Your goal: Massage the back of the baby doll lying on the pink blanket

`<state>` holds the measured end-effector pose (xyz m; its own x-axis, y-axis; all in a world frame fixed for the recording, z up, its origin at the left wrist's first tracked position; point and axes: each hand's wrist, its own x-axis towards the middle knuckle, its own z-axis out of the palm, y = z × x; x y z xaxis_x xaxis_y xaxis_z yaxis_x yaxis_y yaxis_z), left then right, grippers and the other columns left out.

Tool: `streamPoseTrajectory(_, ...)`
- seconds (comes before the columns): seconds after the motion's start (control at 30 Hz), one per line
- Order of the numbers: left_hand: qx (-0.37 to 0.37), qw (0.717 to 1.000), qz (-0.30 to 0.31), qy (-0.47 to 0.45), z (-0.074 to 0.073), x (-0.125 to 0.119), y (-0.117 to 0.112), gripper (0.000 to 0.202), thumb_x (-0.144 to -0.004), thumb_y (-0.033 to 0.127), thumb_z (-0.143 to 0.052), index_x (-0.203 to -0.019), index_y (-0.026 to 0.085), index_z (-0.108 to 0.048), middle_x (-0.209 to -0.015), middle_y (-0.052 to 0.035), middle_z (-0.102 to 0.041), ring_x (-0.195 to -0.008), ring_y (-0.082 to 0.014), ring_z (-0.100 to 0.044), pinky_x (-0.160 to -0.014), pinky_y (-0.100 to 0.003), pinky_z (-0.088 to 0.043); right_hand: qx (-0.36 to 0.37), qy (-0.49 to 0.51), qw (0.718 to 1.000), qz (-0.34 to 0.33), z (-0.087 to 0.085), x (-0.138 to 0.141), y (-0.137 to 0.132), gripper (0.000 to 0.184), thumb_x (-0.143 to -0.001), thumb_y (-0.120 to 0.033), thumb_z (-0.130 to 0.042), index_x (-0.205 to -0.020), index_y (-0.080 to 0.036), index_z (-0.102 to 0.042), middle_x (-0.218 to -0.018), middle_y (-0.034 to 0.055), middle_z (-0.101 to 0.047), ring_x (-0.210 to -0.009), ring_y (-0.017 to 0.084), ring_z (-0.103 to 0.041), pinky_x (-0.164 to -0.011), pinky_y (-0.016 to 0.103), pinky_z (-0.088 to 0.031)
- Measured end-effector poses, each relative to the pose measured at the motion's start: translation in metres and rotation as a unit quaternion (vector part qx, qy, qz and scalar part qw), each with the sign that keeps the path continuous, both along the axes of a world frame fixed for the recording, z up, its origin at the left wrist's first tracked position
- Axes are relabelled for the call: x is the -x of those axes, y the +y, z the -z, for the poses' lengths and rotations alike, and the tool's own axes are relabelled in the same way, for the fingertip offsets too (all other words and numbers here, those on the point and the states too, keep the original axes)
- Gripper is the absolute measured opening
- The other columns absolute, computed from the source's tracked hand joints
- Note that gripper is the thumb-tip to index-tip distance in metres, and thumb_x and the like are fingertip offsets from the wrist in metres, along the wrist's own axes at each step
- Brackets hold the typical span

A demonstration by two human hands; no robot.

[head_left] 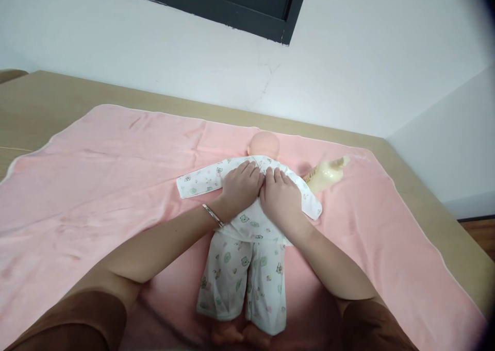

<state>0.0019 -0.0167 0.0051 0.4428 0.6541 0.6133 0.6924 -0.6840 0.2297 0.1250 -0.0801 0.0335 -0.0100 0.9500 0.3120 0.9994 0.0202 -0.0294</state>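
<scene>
A baby doll [264,145] lies on its back, dressed in a white printed shirt [247,227] and matching pants [228,273]. My left hand [243,186] and my right hand [281,196] meet at the front opening of the shirt, just below the neck. The fingers of both hands are bent and close together on the cloth, pinching it near the middle. My thumbs and the exact grip are partly hidden behind the hands. The doll's sleeves stretch out to both sides, and its bare feet [240,333] show below the pants.
Beneath the doll a pink blanket [127,150] covers much of the wooden table [69,93]. A pale yellow pump bottle [327,174] lies on its side by the doll's right-hand sleeve in view. Behind the table stands a white wall with a dark frame [232,5].
</scene>
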Motion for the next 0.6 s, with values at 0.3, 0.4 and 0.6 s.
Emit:
streamPoseTrajectory(0.3,0.044,0.999,-0.016,-0.025,0.009,-0.001,0.015,0.043,-0.097,0.032,-0.044,-0.13,0.011,-0.059,-0.138,-0.0179,-0.061,-0.134,-0.0312,-0.053,-0.113,-0.051,-0.043,0.033,0.053,0.998,-0.02,0.009,-0.028,0.03,0.059,-0.101,-0.037,-0.037,-0.149,-0.003,-0.041,-0.152,0.0246,-0.044,-0.145,0.037,-0.036,-0.118,0.055,-0.029)
streamPoseTrajectory(0.4,0.082,0.996,0.008,-0.041,0.014,-0.001,0.023,0.046,-0.098,0.033,-0.039,-0.136,0.011,-0.054,-0.145,-0.0184,-0.055,-0.141,-0.0313,-0.046,-0.118,-0.054,-0.035,0.041,0.076,0.996,-0.03,0.009,-0.03,0.031,0.059,-0.102,-0.037,-0.033,-0.152,-0.006,-0.036,-0.157,0.0228,-0.037,-0.149,0.037,-0.029,-0.118,0.058,-0.026)
streamPoseTrajectory(0.6,0.119,0.985,0.053,-0.112,0.02,0.004,0.023,0.063,-0.104,0.047,-0.011,-0.152,0.012,-0.032,-0.156,-0.0189,-0.042,-0.15,-0.0289,-0.032,-0.122,-0.053,-0.027,-0.072,0.066,0.994,-0.052,0.0,-0.017,0.017,0.064,-0.099,-0.036,-0.038,-0.155,-0.007,-0.027,-0.164,0.0218,-0.023,-0.155,0.032,-0.01,-0.122,0.063,-0.009)
